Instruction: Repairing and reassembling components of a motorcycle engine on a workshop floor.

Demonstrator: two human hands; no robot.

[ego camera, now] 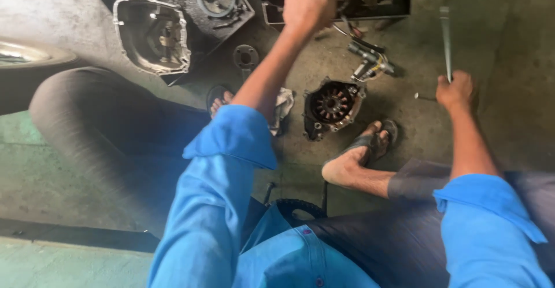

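On the concrete floor (497, 45), a round stator cover (333, 106) lies below the left hand (309, 2); a cloth (282, 108) beside it, a small pin (425, 97) just left of the right hand (455, 90).

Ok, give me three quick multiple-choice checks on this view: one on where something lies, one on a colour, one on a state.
1. Where does the round finned part lie?
A. On the floor between the feet
B. In the left hand
C. On the lap

2. What colour are the sleeves?
A. Red
B. Blue
C. White

3. What is the right hand doing?
A. Resting open on the floor
B. Gripping a long metal tool
C. Holding a rag

Answers:
1 A, it sits on the concrete just ahead of the sandalled foot.
2 B, both rolled cuffs are bright blue.
3 B, the fingers close round the lower end of the long metal tool, which points away from the person.
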